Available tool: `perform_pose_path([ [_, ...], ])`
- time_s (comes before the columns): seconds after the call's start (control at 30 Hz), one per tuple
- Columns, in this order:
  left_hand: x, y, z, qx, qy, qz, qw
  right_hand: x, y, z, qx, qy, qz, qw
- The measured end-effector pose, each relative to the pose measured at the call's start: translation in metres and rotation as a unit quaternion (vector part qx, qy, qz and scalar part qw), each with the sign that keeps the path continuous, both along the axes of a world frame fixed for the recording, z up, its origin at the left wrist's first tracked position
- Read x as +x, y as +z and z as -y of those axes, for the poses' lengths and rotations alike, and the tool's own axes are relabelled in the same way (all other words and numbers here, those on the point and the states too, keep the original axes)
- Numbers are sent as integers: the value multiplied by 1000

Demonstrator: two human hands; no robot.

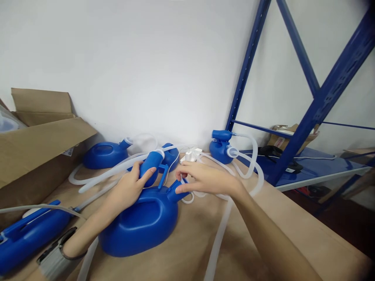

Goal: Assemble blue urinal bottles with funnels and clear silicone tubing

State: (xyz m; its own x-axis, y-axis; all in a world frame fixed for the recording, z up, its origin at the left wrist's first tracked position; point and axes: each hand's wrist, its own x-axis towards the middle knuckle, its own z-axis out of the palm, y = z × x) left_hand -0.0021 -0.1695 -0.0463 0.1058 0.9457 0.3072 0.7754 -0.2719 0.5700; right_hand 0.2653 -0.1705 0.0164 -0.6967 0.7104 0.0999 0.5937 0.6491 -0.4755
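A large blue plastic bottle [140, 224] with a recessed handle stands on the brown table, its spout pointing up to the right. My left hand [130, 185] grips a blue cup-shaped piece [151, 166] above the bottle; a white ring and a clear tube are at that piece's upper end. A blue bracket sits between the piece and the bottle. At the bottle's spout [175, 191], my right hand [202, 178] has thumb and fingers curled around the opening, where a small white part shows partly hidden by the fingers.
Other blue bottles stand at the back left [105, 156] and back right [221, 152]. Another blue container [38, 234] lies front left. An open cardboard box [43, 144] is at left. Clear tubes [218, 242] cross the table [281, 234]. A blue metal rack [304, 132] stands right.
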Motion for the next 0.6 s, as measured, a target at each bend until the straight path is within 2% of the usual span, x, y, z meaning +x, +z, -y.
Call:
perform_pose_path([
  [0.1, 1, 0, 0, 12, 4, -7, 1000, -4, -22, 9, 75, -86, -60, 992],
  [0.17, 2, 0, 0, 1, 18, 2, 1000, 0, -34, 9, 79, -100, -76, 989],
  [0.27, 1, -2, -2, 10, 12, -5, 1000, 4, -41, 3, 44, -37, -72, 996],
  [0.43, -5, -10, -6, 61, -12, -71, 996, 7, -43, -11, -28, 55, -109, 992],
  [0.6, -4, -8, -6, 59, -1, -47, 997, 9, -59, -22, -6, 60, -167, 984],
])
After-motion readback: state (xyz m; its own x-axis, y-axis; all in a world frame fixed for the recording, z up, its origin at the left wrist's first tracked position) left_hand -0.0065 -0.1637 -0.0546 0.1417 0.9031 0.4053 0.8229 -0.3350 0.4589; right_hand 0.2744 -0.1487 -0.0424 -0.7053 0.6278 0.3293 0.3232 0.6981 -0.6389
